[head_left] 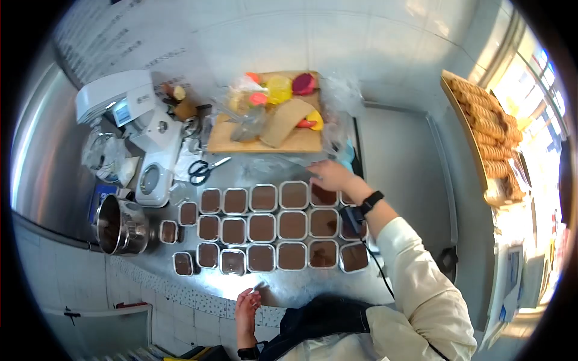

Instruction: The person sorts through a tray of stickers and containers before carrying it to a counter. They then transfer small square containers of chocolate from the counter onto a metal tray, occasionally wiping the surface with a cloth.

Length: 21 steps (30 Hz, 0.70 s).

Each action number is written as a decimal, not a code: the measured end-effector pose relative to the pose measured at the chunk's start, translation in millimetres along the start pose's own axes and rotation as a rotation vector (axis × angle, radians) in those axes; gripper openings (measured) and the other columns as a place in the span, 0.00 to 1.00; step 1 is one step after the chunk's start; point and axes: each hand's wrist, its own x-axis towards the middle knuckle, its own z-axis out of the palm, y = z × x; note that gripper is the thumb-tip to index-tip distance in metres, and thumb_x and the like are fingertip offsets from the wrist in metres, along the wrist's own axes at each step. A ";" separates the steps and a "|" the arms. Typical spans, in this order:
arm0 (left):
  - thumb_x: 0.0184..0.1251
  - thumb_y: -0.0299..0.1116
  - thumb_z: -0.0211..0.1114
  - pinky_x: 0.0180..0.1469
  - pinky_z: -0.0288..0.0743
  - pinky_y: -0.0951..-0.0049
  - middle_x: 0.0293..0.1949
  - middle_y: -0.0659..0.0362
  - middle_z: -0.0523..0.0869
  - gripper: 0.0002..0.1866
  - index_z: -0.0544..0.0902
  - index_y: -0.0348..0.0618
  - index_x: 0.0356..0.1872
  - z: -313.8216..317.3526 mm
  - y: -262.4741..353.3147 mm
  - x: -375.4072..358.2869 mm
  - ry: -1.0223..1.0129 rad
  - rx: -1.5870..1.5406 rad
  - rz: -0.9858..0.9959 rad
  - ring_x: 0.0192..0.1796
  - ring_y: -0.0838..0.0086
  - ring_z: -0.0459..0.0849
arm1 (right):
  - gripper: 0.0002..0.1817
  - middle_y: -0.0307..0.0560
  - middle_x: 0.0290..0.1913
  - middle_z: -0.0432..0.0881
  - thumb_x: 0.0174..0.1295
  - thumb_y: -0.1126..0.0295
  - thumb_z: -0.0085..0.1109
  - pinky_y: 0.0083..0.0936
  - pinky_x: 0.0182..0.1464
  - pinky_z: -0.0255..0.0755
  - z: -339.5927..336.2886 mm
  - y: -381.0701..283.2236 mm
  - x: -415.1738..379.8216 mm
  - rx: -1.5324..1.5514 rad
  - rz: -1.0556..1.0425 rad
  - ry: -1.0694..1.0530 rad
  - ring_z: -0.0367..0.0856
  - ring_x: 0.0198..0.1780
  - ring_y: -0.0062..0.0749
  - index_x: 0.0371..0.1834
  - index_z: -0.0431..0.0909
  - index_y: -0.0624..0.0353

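Rows of square containers with brown filling (262, 227) cover the middle of the metal table (229, 287). My right hand (329, 175) reaches over the back row, above a container (324, 195) near its right end. Its fingers point left, close to clear plastic film (271, 163); whether they hold anything is too small to tell. Near the table's front edge is my left hand (247, 302), its fingers bent together around something small that I cannot make out. Black bands circle both wrists, and a dark device with a cable hangs by the right one.
Behind the containers lies a wooden board (289, 142) with bags and coloured items. Scissors (201, 172), a white mixer (158, 129) and a steel bowl (120, 225) stand left. A large metal tray (403, 156) and a box of twisted pastries (487, 132) are right.
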 end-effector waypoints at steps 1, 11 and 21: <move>0.65 0.34 0.54 0.45 0.70 0.74 0.43 0.55 0.81 0.15 0.72 0.41 0.51 2.8 -0.2 2.6 -0.015 -0.004 0.010 0.43 0.73 0.78 | 0.28 0.55 0.60 0.67 0.55 0.57 0.54 0.40 0.61 0.60 -24.6 3.9 -20.5 0.100 0.051 -0.047 0.61 0.61 0.57 0.58 0.66 0.57; 0.67 0.34 0.51 0.46 0.71 0.73 0.44 0.55 0.80 0.16 0.71 0.40 0.52 61.7 -1.1 40.1 -0.291 0.175 -0.068 0.44 0.73 0.78 | 0.30 0.63 0.51 0.73 0.55 0.60 0.56 0.38 0.56 0.64 -21.5 36.3 -279.2 0.352 0.719 0.141 0.71 0.53 0.52 0.60 0.64 0.62; 0.66 0.33 0.52 0.45 0.71 0.74 0.44 0.54 0.80 0.15 0.72 0.39 0.51 51.8 14.4 27.0 -0.311 0.231 0.008 0.45 0.73 0.78 | 0.33 0.67 0.51 0.72 0.56 0.58 0.56 0.37 0.53 0.68 13.7 3.0 -269.6 0.374 0.888 0.173 0.74 0.51 0.54 0.61 0.58 0.64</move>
